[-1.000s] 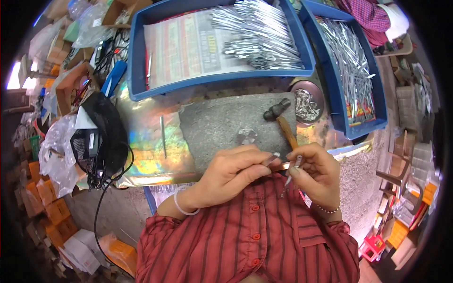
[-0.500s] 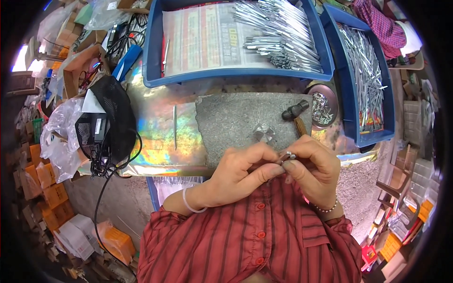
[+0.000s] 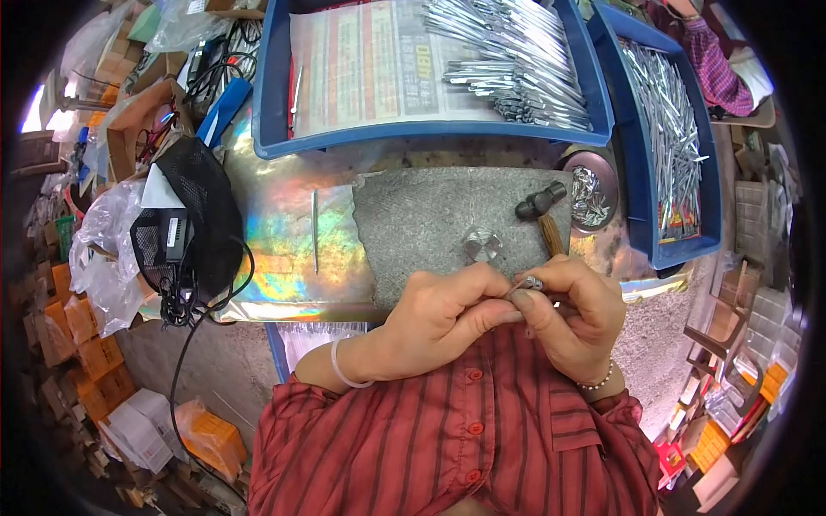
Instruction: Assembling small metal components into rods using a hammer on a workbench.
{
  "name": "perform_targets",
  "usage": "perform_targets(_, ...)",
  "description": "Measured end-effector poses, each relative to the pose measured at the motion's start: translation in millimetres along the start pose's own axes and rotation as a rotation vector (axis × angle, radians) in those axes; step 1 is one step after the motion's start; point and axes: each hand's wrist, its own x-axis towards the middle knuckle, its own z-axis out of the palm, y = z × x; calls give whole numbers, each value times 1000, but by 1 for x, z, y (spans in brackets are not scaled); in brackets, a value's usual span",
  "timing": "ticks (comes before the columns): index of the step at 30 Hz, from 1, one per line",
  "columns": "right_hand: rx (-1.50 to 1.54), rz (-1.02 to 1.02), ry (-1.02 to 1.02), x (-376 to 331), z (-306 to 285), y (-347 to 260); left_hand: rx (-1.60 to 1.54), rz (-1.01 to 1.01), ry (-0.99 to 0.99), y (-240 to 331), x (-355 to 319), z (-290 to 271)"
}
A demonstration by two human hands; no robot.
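Both my hands meet in front of my chest, at the near edge of a grey stone slab [image 3: 422, 215]. Between their fingertips is a small shiny metal piece [image 3: 532, 282], partly covered by the fingers. My left hand [image 3: 452, 314] pinches it from one side, thumb against forefinger. From the other side my right hand [image 3: 576, 310] closes on it with thumb and fingers. Just beyond lies a hammer [image 3: 544, 205] with a dark head and wooden handle. A round, clear-looking metallic object [image 3: 483, 244] rests on the slab.
A blue tray [image 3: 430, 133] holds slim metal rods on paper; another blue tray [image 3: 641, 206] of rods stands right. A round dish [image 3: 602, 168] contains small metal parts. One thin rod [image 3: 314, 232] lies left, near a black mesh bag [image 3: 206, 181] with cables. Another person's sleeve [image 3: 718, 64] shows far right.
The metal piece has turned slightly in my fingertips, and my right hand has shifted a little to the right. The other person's arm at the far right has moved.
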Motion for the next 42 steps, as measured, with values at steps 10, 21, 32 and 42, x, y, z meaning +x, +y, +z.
perform_targets(10, 542, 594, -3, 13, 4, 20, -439, -451, -103, 0, 17, -5)
perform_targets(21, 839, 754, 60, 30, 3, 38, -423, -620, -272, 1, 47, -20)
perform_targets(32, 900, 738, 127, 16, 2, 41, -362, -652, -356, 0, 54, -17)
perform_targets(42, 826, 598, 318, -10, 9, 31, -170, -596, -523, 13, 60, -10)
